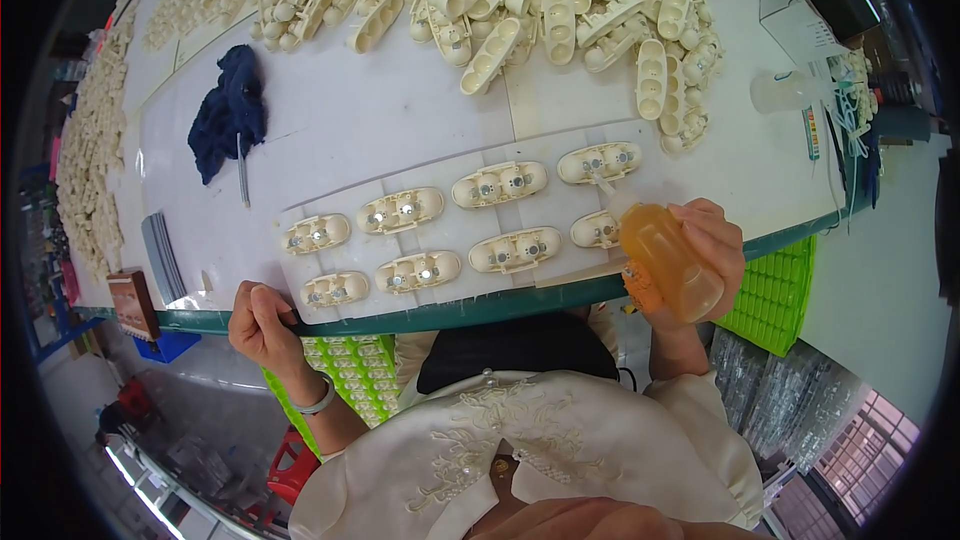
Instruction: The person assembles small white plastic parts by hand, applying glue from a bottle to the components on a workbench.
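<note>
1. White blouse [600, 430]: nearest, this side of white board [455, 231].
2. Blue cloth [228, 110]: beyond board's left end.
3. Left hand [263, 325]: curled, board's near-left corner; can't tell if holding anything.
4. Far-right cream piece [618, 159]: on board, long axis along it, ahead-left of right hand [712, 250], the nearer.
5. Right hand: clamped on amber bottle [663, 245], board's right end; bottle partly blocks near-right piece [592, 231].

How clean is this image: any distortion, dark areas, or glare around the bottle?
Head view: green table edge curves, probably partly lens distortion; head view: corners go black; head view: amber bottle reads clearly, pale cases carry small bright spots.
</note>
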Motion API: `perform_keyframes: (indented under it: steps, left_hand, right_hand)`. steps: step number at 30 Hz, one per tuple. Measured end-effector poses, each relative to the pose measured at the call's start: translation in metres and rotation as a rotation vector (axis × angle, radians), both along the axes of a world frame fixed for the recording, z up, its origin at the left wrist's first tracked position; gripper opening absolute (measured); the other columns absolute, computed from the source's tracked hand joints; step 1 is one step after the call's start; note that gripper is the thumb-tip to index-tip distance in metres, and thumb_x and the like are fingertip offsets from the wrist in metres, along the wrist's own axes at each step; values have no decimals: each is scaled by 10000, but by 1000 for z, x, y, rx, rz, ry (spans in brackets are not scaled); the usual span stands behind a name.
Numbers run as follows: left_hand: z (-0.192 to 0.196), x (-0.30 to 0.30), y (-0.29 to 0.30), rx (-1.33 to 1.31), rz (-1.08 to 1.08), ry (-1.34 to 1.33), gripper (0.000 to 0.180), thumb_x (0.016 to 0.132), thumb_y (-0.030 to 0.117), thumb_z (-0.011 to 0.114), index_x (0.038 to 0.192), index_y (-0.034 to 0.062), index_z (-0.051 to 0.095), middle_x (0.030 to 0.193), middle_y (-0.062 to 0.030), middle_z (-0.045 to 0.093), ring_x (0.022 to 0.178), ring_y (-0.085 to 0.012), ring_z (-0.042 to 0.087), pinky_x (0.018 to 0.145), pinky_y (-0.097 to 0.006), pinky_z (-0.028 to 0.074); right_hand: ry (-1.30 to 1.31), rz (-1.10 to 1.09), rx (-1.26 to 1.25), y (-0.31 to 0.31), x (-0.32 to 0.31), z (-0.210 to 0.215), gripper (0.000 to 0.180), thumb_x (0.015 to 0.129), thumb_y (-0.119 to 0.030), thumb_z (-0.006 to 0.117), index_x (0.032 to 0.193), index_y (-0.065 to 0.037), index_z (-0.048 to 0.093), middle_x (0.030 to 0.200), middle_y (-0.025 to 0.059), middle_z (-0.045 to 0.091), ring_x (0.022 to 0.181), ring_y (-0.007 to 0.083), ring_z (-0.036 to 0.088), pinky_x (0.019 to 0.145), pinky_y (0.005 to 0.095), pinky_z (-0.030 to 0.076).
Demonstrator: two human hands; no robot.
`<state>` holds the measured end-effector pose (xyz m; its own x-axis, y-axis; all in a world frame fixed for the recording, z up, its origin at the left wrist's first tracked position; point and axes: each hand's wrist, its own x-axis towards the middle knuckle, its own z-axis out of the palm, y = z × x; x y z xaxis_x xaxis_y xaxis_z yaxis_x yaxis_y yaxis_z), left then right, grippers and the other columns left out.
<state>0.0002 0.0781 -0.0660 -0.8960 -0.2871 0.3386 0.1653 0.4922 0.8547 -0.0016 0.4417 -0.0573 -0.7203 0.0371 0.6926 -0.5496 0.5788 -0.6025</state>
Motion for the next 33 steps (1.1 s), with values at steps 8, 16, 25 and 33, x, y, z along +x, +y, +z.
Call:
perform_keyframes:
  steps: [8, 16, 25, 33]
  left_hand:
    - [0, 1, 0, -5, 17, -1, 360, 895, 97, 455, 546, 20, 414, 530, -14, 414, 448, -44, 325, 426, -195, 222]
    - [0, 0, 1, 5, 11, -9, 365, 898, 92, 442, 541, 24, 413, 527, -7, 394, 453, -43, 314, 435, -196, 214]
    - [0, -1, 1, -9, 23, -19, 367, 901, 101, 441, 543, 27, 415, 521, -3, 391, 448, -40, 307, 436, -195, 211]
    - [0, -1, 1, -13, 26, -27, 364, 897, 104, 453, 545, 26, 408, 517, -6, 393, 446, -38, 311, 435, -194, 207]
  right_hand:
    - [-12, 42, 24, 2, 0, -1, 487, 658, -206, 756, 1006, -23, 470, 947, 150, 550, 831, 215, 525, 743, 402, 429]
    - [18, -65, -100, 2, -3, 1, 448, 670, -201, 749, 979, -9, 486, 921, 150, 567, 824, 214, 526, 757, 401, 432]
    - [-3, -23, -69, 3, -6, 0, 439, 669, -192, 746, 971, 3, 493, 899, 150, 561, 807, 216, 534, 744, 394, 421]
    - [19, -95, -174, 16, -2, -4, 484, 613, -110, 773, 993, -3, 493, 928, 157, 572, 794, 219, 546, 728, 369, 426]
